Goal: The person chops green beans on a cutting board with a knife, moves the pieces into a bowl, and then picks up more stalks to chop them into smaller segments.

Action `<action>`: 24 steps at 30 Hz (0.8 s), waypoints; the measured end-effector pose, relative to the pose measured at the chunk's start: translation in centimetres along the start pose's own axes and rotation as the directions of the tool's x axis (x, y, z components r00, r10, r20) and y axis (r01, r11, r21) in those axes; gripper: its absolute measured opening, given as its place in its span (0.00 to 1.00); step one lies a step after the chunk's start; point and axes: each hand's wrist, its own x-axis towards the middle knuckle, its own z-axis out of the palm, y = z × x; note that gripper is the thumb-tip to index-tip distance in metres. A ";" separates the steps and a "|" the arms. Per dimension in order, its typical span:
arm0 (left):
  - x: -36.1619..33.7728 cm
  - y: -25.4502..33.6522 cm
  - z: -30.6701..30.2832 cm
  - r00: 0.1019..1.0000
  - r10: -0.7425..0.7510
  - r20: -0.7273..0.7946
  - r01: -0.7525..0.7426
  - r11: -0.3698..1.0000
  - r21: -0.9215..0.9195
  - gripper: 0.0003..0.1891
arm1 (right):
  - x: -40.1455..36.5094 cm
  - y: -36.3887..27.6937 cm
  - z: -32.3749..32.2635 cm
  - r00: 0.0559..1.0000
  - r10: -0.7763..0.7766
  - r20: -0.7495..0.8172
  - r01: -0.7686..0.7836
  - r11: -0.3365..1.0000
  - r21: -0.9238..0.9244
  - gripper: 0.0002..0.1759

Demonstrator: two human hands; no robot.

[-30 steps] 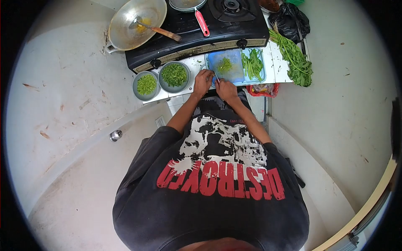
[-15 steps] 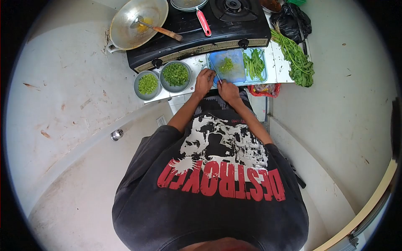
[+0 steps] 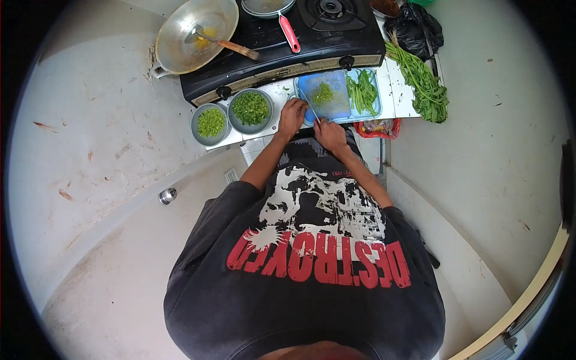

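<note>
At the left edge of the blue cutting board (image 3: 341, 103), my left hand (image 3: 292, 117) has its fingers bent together; whatever they pinch is too small to make out. My right hand (image 3: 330, 134) is closed round the handle of a knife (image 3: 311, 106), whose blade points up and left over the board, beside the left fingertips. Chopped green pieces (image 3: 323, 94) lie on the board. Right of them, cut leafy stems (image 3: 362, 92) rest on the blue tray (image 3: 378, 103). Left of my hands stand a bowl of dark green chopped leaves (image 3: 251, 107) and a bowl of lighter chopped greens (image 3: 210, 122).
Behind the board is a black gas stove (image 3: 282, 57) with a large wok (image 3: 174, 48), a spatula (image 3: 237, 48) and a red-handled pan (image 3: 289, 33). Leafy greens (image 3: 420, 81) and a black plastic bag (image 3: 414, 30) lie at right. A red bag (image 3: 391, 128) sits below the tray.
The whole view has shifted slightly. My right hand and the knife have moved a little relative to the board; my left hand stays at its left edge.
</note>
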 end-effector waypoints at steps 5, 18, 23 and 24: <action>-0.1 0.3 -0.1 1.000 -0.004 -0.021 0.004 1.000 0.000 0.04 | 1.1 -1.2 -0.1 1.000 -0.011 0.008 0.011 1.000 0.025 0.23; -0.2 1.0 -0.2 0.996 -0.084 -0.003 0.084 0.996 -0.025 0.04 | -0.6 -0.5 -0.3 0.997 0.029 0.067 -0.028 1.000 -0.014 0.24; -0.1 0.9 -0.4 1.000 -0.014 -0.008 0.014 1.000 0.009 0.05 | -0.6 -0.5 -0.4 0.996 0.029 0.083 -0.029 1.000 -0.002 0.24; -0.2 1.0 -0.4 1.000 -0.011 -0.010 0.011 1.000 0.017 0.05 | -0.2 -0.5 -0.1 0.996 0.037 0.081 -0.037 0.999 0.002 0.25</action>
